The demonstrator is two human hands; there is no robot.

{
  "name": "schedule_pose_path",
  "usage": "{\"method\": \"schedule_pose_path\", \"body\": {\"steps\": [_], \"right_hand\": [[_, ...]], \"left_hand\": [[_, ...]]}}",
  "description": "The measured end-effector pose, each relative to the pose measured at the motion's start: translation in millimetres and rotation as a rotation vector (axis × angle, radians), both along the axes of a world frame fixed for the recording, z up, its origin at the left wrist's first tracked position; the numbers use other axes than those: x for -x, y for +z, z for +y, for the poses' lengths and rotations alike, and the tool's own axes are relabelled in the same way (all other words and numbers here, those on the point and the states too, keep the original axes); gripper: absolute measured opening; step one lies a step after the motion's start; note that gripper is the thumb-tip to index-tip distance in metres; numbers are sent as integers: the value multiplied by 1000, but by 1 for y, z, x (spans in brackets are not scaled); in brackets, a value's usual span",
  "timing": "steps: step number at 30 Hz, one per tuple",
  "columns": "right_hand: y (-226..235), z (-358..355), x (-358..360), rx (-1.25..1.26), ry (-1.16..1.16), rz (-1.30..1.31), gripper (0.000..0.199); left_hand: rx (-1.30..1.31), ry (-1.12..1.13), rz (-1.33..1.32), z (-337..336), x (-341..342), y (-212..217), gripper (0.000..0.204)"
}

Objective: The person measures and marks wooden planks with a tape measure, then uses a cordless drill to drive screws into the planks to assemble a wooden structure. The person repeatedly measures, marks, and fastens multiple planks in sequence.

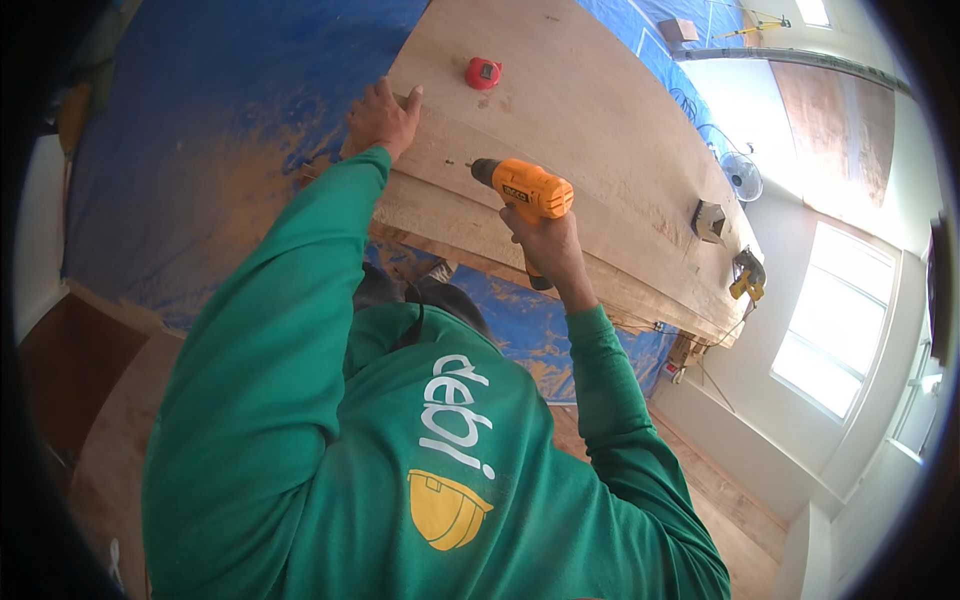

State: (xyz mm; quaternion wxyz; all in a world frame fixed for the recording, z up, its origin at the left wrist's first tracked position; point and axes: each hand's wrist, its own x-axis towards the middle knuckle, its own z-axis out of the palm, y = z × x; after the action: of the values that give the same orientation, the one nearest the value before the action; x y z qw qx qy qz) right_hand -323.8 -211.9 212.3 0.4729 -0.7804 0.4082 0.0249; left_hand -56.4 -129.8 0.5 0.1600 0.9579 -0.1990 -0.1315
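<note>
My green sleeve (300, 330) fills the foreground as my right hand (548, 245), fingers wrapped around its grip, presses the orange drill (525, 188) against the plywood board (560, 120) on the worktop. My left hand (382, 118) rests flat, fingers spread, at the board's edge. One small hole shows beside the bit; the tip itself is too small to make out. A red tape measure (484, 72) lies beyond.

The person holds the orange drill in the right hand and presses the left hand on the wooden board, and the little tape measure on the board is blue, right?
Not quite. The head view shows the tape measure is red, not blue. The rest holds: the right hand grips the orange drill, and the left hand presses on the wooden board.
</note>
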Motion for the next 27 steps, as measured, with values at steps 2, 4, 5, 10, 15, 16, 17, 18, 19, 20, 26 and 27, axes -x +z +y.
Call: {"method": "schedule_pose_path", "body": {"steps": [2, 4, 5, 10, 15, 16, 17, 18, 19, 20, 26, 27], "right_hand": [[-1, -1, -2, -59, -7, 51, 46], [-3, -2, -5, -71, 19, 64, 46], [-4, -1, -5, -78, 22, 84, 46], [-8, -1, -9, -80, 31, 43, 43], [-10, -2, -11, -90, 40, 61, 43], [-11, -1, -11, -87, 39, 59, 43], [-11, -1, -12, -84, 38, 56, 42], [-12, 0, -12, -70, 28, 34, 39], [-12, 1, -12, -55, 17, 11, 37], [-12, 1, -12, -51, 10, -11, 34], [-9, -2, -13, 34, 75, 54, 35], [-9, -2, -13, 35, 76, 58, 36]], "left_hand": [[-42, -12, 35, 1, -1, 4, 87], [-37, -17, 82, 1, -2, 7, 87], [-39, -20, 101, 1, -3, 8, 87], [-58, -20, 67, 1, -1, 11, 87], [-68, -14, 37, 1, 0, 9, 87], [-76, -17, 52, 1, 0, 8, 87], [-79, -20, 57, 1, 0, 7, 87], [-77, -18, 52, 1, 0, 6, 87], [-70, -16, 36, 1, 0, 5, 87], [-71, -22, 36, 1, -1, 4, 87], [-61, -17, 39, -1, 0, 6, 86], [-56, -15, 37, -1, 0, 6, 86]]}}
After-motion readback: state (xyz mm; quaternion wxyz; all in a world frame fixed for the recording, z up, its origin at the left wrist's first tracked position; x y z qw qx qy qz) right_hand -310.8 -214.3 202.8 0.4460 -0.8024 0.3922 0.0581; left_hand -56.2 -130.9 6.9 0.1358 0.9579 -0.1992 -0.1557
